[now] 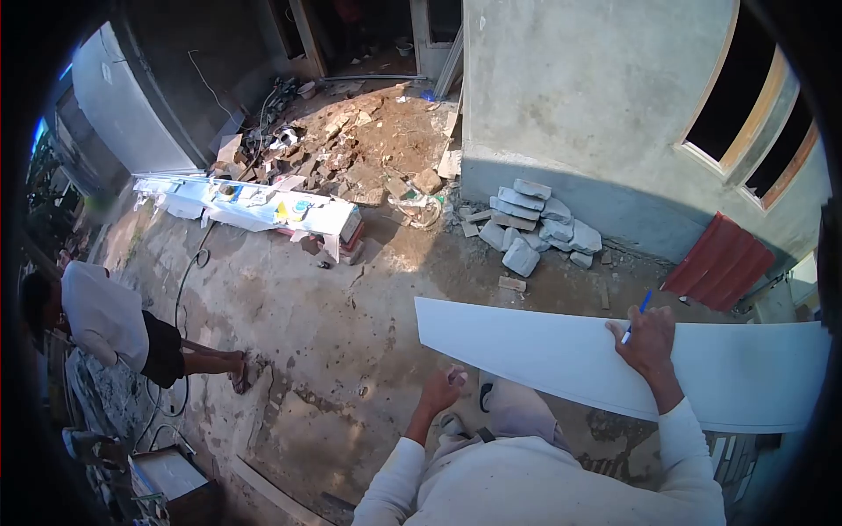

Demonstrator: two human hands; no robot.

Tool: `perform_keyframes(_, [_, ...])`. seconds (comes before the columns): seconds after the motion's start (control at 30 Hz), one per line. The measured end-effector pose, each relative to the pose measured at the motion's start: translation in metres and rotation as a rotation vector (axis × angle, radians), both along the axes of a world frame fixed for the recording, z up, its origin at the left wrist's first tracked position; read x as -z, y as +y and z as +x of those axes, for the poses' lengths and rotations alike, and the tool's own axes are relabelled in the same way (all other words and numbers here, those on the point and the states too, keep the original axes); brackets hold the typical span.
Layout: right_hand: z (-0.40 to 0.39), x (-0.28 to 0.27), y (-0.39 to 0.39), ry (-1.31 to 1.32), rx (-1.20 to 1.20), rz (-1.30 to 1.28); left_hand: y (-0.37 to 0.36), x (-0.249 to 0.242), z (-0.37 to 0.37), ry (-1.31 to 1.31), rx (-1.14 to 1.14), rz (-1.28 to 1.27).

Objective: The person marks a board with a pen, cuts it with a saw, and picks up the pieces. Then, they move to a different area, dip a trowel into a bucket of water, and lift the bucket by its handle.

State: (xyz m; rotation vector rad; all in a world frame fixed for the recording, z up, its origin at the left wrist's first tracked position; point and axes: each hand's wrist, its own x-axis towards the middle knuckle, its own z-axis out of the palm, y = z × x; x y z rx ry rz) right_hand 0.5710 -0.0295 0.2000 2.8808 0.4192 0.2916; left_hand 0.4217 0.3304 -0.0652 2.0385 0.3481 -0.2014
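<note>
A long white panel (544, 351) stretches from the middle of the view to the right edge. My right hand (646, 340) rests on the panel with its fingers curled round a blue and white pen (645, 302), its thumb lying on the white surface. Left of the panel, close to its lower edge, my left hand (443, 388) is held with curled fingers, apart from the panel. Whatever those fingers may hold is too small to make out.
Broken blocks (522, 254) lie by the wall beside red corrugated sheets (721, 263). A paper-covered bench (254, 210) stands before rubble (338, 145). Another person (110, 316) is at the left near a hose (180, 307) and a box (171, 473).
</note>
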Motion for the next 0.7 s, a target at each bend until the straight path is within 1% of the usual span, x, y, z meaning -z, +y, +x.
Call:
perform_keyframes(0.03, [0.022, 0.007, 0.009, 0.006, 0.019, -0.015, 0.02, 0.025, -0.001, 0.033, 0.028, 0.087])
perform_keyframes(0.1, [0.072, 0.02, 0.028, 0.009, 0.057, -0.044, 0.055, 0.088, -0.012, 0.24, 0.015, 0.189])
perform_keyframes(0.17, [0.13, 0.031, 0.05, -0.002, 0.05, -0.047, 0.094, 0.148, -0.032, 0.407, 0.043, 0.115])
perform_keyframes(0.23, [0.187, 0.041, 0.07, 0.028, 0.038, -0.047, 0.124, 0.248, -0.075, 0.246, 0.211, 0.407])
perform_keyframes(0.3, [0.25, 0.046, 0.099, 0.073, 0.026, -0.032, 0.128, 0.216, -0.059, 0.52, -0.225, 0.219])
perform_keyframes(0.33, [0.275, 0.047, 0.113, 0.103, -0.006, -0.018, 0.131, 0.201, -0.051, 0.502, -0.242, 0.223])
perform_keyframes(0.4, [0.335, 0.043, 0.149, 0.128, -0.08, 0.012, 0.135, 0.148, 0.029, 0.432, -0.288, 0.227])
perform_keyframes(0.47, [0.385, 0.041, 0.187, 0.119, -0.233, 0.009, 0.139, 0.079, 0.137, 0.259, -0.319, 0.093])
perform_keyframes(0.5, [0.408, 0.043, 0.208, 0.107, -0.318, 0.024, 0.144, 0.037, 0.199, 0.28, -0.321, 0.069])
perform_keyframes(0.53, [0.427, 0.041, 0.227, 0.095, -0.402, 0.038, 0.147, 0.006, 0.259, 0.301, -0.322, 0.044])
perform_keyframes(0.57, [0.442, 0.037, 0.248, 0.091, -0.474, -0.006, 0.151, 0.006, 0.307, 0.115, -0.35, -0.003])
perform_keyframes(0.6, [0.455, 0.034, 0.269, 0.085, -0.545, -0.05, 0.154, -0.027, 0.361, -0.118, -0.311, 0.073])
perform_keyframes(0.63, [0.467, 0.031, 0.291, 0.083, -0.614, -0.096, 0.158, -0.063, 0.411, -0.219, -0.241, 0.13])
perform_keyframes(0.67, [0.476, 0.023, 0.311, 0.079, -0.665, -0.113, 0.163, -0.073, 0.456, -0.38, -0.223, 0.145])
perform_keyframes(0.7, [0.483, 0.011, 0.33, 0.082, -0.714, -0.131, 0.167, -0.104, 0.494, -0.459, -0.193, 0.179])
